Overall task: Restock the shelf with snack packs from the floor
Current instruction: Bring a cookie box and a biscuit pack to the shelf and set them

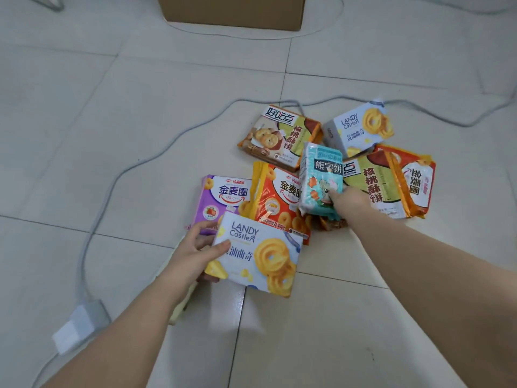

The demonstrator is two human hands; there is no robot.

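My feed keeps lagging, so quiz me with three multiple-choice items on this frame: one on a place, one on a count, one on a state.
1. Where is the cardboard box?
A. at the top edge of the view, beyond the packs
B. under the left forearm
C. on top of the purple pack

2. How many white Landy Castle packs show?
A. one
B. two
C. four

3. What is the right hand doing?
A. hanging idle
B. pressing flat on the floor
C. gripping the teal pack

Answers: 1 A, the box sits on the tiles past the pile. 2 B, one is held by the left hand, another lies at the far side of the pile. 3 C, its thumb lies on the teal pack's front.
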